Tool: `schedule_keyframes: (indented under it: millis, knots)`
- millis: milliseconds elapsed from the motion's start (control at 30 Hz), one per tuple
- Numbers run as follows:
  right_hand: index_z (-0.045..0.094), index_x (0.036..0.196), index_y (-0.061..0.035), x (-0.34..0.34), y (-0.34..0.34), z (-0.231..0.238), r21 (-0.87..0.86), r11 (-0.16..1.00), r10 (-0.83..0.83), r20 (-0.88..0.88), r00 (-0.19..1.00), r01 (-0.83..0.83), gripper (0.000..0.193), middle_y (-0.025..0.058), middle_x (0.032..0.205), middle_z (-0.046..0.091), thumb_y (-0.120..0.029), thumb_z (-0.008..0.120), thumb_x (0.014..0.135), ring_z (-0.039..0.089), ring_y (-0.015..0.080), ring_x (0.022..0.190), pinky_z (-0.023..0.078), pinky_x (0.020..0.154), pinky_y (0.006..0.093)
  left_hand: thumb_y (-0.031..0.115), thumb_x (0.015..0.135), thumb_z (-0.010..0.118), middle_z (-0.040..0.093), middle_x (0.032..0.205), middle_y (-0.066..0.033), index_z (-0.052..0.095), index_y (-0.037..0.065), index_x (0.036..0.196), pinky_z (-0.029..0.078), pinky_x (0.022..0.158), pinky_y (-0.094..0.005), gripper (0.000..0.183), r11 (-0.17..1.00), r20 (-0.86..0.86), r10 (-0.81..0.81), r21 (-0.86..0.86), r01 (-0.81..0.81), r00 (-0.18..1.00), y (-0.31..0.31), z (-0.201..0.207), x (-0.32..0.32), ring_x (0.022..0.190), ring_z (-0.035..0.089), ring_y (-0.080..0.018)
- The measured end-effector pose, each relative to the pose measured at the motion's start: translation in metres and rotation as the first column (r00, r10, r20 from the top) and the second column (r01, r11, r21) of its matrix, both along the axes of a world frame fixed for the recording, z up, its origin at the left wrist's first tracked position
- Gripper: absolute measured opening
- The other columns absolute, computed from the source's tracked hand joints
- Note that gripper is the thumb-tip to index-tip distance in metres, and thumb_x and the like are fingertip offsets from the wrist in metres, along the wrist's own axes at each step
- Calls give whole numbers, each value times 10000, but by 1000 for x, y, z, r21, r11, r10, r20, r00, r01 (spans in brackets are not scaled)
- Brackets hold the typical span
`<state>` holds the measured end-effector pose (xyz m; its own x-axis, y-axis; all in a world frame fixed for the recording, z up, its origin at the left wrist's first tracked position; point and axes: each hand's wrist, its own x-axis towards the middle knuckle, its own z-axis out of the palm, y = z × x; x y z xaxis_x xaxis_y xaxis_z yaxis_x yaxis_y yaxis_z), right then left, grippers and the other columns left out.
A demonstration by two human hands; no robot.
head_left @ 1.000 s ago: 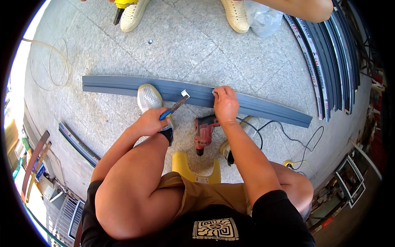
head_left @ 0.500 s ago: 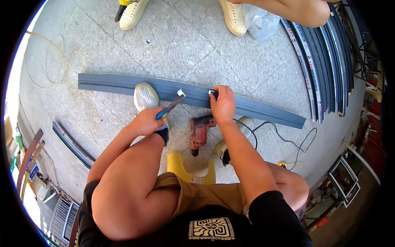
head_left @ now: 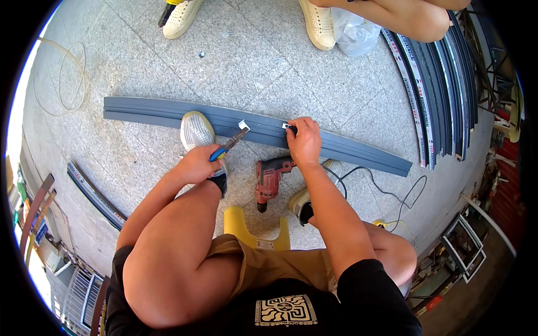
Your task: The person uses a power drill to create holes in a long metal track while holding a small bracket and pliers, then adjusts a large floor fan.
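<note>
A long grey profile bar [head_left: 358, 151] lies across the floor in front of me, with my silver shoe [head_left: 196, 131] resting on its left part. My left hand [head_left: 197, 164] is closed around blue-and-yellow-handled pliers [head_left: 232, 144]. At the jaws, over the bar, is a small white angled piece [head_left: 243, 125]. My right hand [head_left: 306, 141] is closed at the middle of the bar, pinching a small black piece [head_left: 292, 129] with a pale tip; its kind cannot be made out. Below that hand lies a red-and-black corded power drill [head_left: 269, 182].
A yellow stool [head_left: 238, 224] stands beneath me. The drill's black cord [head_left: 386, 193] runs right. Long dark strips [head_left: 431, 95] are stacked at far right; shorter strips [head_left: 95, 193] lie left. Another person's pale shoes [head_left: 319, 28] and a plastic bag [head_left: 354, 33] are at the far side.
The whole view has shifted slightly. Both hands keep their holds over the bar, and the other person's arm at the far side has moved a little.
</note>
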<state>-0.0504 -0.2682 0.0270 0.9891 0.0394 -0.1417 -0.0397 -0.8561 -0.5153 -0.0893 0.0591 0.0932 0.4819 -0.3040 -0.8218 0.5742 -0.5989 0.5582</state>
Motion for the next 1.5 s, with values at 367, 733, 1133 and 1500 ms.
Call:
schedule_keyframes:
  millis: [367,733,1133,1500]
  knots:
    - [751,1040,-45,-15,-21,21,16,924,-380,-84,921,382,176,143,1041,735,-207,772,975,716,356,895,567,823,465,152,1008,677,674,777,-69,717,51,1309,553,672,-350,320,1000,-8,-10,8,10,1000,-1,4,4,667,656,-152]
    - [680,1349,-44,-84,39,43,519,374,202,-854,479,768,394,-38,1062,702,-308,761,1069,542,44,754,442,636,234,171,1019,706,696,825,-77,690,55,1303,563,709,-371,307,950,36,-260,-170,262,965,-14,-8,16,720,678,-182]
    - [677,995,-129,-83,69,43,381,136,86,-924,372,915,334,-11,902,740,-447,767,1045,574,55,669,436,612,222,179,1011,753,744,866,-78,672,35,1127,567,690,-346,202,885,-113,-408,-292,362,906,-23,-4,42,771,717,-160]
    - [677,921,-97,-82,81,32,201,-116,-152,-971,183,973,299,16,782,702,-373,759,1002,627,116,599,501,528,287,149,841,858,742,1072,-147,676,91,1255,588,885,-462,456,801,455,-572,131,585,682,-57,6,40,1016,736,-348]
